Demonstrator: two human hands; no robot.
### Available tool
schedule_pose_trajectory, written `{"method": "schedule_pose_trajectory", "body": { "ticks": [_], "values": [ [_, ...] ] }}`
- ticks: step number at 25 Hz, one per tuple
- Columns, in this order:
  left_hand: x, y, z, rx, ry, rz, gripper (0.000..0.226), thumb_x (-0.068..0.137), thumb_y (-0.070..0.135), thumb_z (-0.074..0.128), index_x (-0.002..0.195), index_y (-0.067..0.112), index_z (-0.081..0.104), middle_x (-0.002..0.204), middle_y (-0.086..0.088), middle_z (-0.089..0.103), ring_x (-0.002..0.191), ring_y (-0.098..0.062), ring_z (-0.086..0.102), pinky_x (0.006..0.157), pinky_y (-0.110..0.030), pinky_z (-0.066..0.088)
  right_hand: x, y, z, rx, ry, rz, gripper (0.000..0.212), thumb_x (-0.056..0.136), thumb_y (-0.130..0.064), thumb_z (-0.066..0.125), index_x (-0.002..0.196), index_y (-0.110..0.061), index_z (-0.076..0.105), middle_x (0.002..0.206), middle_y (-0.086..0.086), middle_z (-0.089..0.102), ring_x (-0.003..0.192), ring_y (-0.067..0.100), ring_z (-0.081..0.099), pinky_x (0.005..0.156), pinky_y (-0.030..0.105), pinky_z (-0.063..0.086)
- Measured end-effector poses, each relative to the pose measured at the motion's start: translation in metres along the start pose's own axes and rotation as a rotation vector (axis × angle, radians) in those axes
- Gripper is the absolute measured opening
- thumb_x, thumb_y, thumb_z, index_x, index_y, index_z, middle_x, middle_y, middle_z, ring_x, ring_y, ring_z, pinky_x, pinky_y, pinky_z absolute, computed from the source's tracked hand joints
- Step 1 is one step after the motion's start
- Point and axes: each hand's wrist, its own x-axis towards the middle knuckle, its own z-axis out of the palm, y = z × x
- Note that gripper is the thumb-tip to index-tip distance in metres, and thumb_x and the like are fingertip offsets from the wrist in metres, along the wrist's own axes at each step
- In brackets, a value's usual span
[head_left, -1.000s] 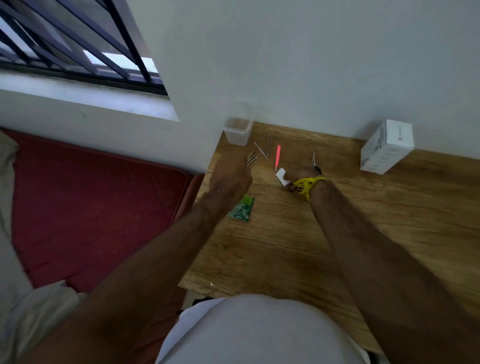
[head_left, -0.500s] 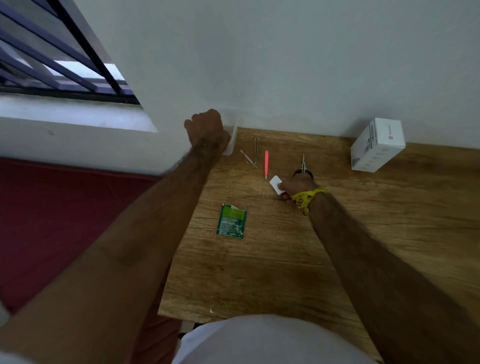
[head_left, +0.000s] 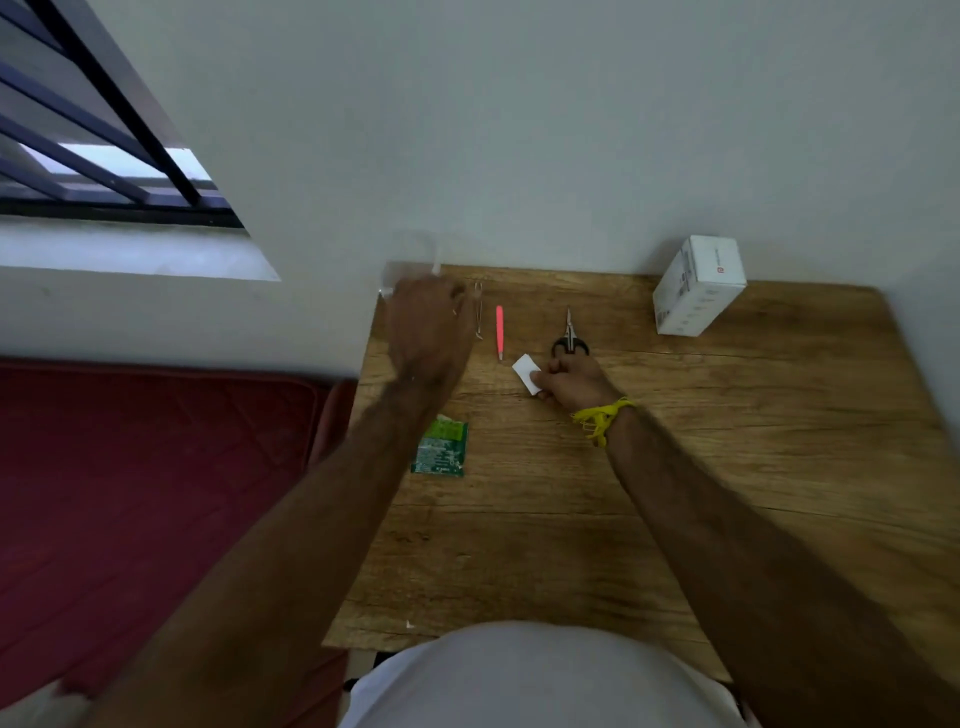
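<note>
My right hand (head_left: 574, 382) pinches a small white card (head_left: 525, 370) near the middle of the wooden surface (head_left: 727, 467), with the scissors (head_left: 570, 340) just behind it. My left hand (head_left: 428, 325) is blurred at the clear container (head_left: 413, 260), so I cannot tell its grip. Beside this hand lie metal tweezers (head_left: 479, 317) and a pink tool (head_left: 499, 325). My forearm partly covers a green packet (head_left: 441, 452).

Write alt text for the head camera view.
A person's right hand pinches a small white card at a wooden table; the blurred left hand is by a clear container at its far-left corner. Scissors, a pink tool, metal tweezers, a green packet and a white box lie nearby.
</note>
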Motion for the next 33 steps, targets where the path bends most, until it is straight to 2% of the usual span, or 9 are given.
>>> {"method": "schedule_pose_trajectory", "body": {
  "ticks": [4, 6, 9, 12, 16, 21, 24, 29, 33],
  "values": [
    [-0.035, 0.029, 0.035, -0.121, -0.222, 0.025, 0.021, 0.096, 0.033, 0.062, 0.095, 0.02, 0.077, 0.089, 0.003, 0.075, 0.083, -0.012, 0.067, 0.083, -0.036, 0.056, -0.037, 0.038, -0.021, 0.286, 0.274, -0.145, 0.002, 0.09, -0.008, 0.069, 0.089, -0.009, 0.068, 0.083, 0.005, 0.068, 0.071, 0.009, 0.061, 0.064, 0.019, 0.052],
    [-0.037, 0.042, 0.06, -0.096, -0.363, -0.002, 0.023, 0.096, 0.034, 0.06, 0.093, 0.018, 0.076, 0.089, 0.0, 0.074, 0.084, -0.016, 0.068, 0.081, -0.037, 0.057, -0.046, 0.059, -0.039, 0.306, 0.523, -0.162, 0.008, 0.09, -0.013, 0.07, 0.097, -0.008, 0.068, 0.09, 0.005, 0.069, 0.078, 0.011, 0.063, 0.067, 0.022, 0.053],
    [-0.03, 0.063, 0.092, -0.071, -0.507, -0.097, 0.032, 0.092, 0.043, 0.063, 0.083, 0.013, 0.07, 0.082, -0.003, 0.07, 0.079, -0.021, 0.066, 0.072, -0.034, 0.054, -0.049, 0.08, -0.061, 0.244, 0.691, -0.255, 0.004, 0.091, -0.016, 0.069, 0.093, -0.013, 0.067, 0.084, -0.002, 0.068, 0.075, 0.006, 0.062, 0.067, 0.019, 0.052],
    [-0.024, 0.076, 0.114, -0.006, -0.535, -0.124, 0.036, 0.088, 0.047, 0.067, 0.091, 0.011, 0.07, 0.089, -0.009, 0.071, 0.085, -0.028, 0.066, 0.077, -0.036, 0.052, -0.041, 0.093, -0.067, 0.191, 0.73, -0.337, 0.003, 0.09, -0.015, 0.069, 0.089, -0.013, 0.067, 0.078, -0.008, 0.065, 0.071, -0.002, 0.06, 0.066, 0.014, 0.049],
    [-0.015, 0.073, 0.133, 0.046, -0.595, -0.233, 0.036, 0.083, 0.041, 0.074, 0.099, 0.009, 0.071, 0.095, -0.012, 0.071, 0.093, -0.032, 0.067, 0.082, -0.039, 0.052, -0.032, 0.098, -0.063, 0.148, 0.754, -0.422, 0.001, 0.09, -0.011, 0.068, 0.09, -0.01, 0.068, 0.082, 0.0, 0.068, 0.074, 0.011, 0.063, 0.066, 0.02, 0.051],
    [-0.021, 0.069, 0.123, -0.401, -0.725, -0.432, 0.02, 0.081, 0.021, 0.082, 0.084, 0.021, 0.062, 0.085, 0.001, 0.064, 0.09, -0.021, 0.066, 0.087, -0.036, 0.054, -0.03, 0.099, -0.062, 0.12, 0.76, -0.454, 0.002, 0.09, -0.008, 0.067, 0.091, -0.007, 0.068, 0.083, 0.003, 0.068, 0.075, 0.014, 0.063, 0.067, 0.018, 0.049],
    [-0.04, 0.069, 0.102, -0.534, -0.65, -0.441, 0.022, 0.077, 0.004, 0.082, 0.085, 0.013, 0.064, 0.084, -0.002, 0.066, 0.078, -0.015, 0.064, 0.076, -0.032, 0.057, -0.031, 0.098, -0.062, 0.101, 0.765, -0.464, 0.001, 0.09, -0.008, 0.067, 0.09, -0.007, 0.067, 0.082, 0.0, 0.066, 0.074, 0.011, 0.061, 0.066, 0.011, 0.045],
    [-0.094, 0.047, 0.074, -0.708, -0.691, -0.442, 0.026, 0.078, 0.002, 0.082, 0.101, 0.002, 0.071, 0.092, -0.012, 0.074, 0.078, -0.015, 0.069, 0.064, -0.022, 0.056, -0.034, 0.097, -0.062, 0.102, 0.756, -0.463, 0.003, 0.089, -0.008, 0.068, 0.087, -0.009, 0.067, 0.079, -0.002, 0.065, 0.072, 0.011, 0.061, 0.065, 0.016, 0.046],
    [-0.13, 0.035, 0.06, -0.725, -0.705, -0.445, 0.018, 0.075, 0.002, 0.083, 0.085, 0.012, 0.073, 0.077, 0.001, 0.072, 0.068, -0.007, 0.066, 0.062, -0.019, 0.054, -0.042, 0.097, -0.067, 0.147, 0.702, -0.429, 0.003, 0.089, -0.009, 0.069, 0.088, -0.009, 0.067, 0.081, -0.002, 0.066, 0.073, 0.002, 0.059, 0.066, 0.016, 0.049]
  ]
}}
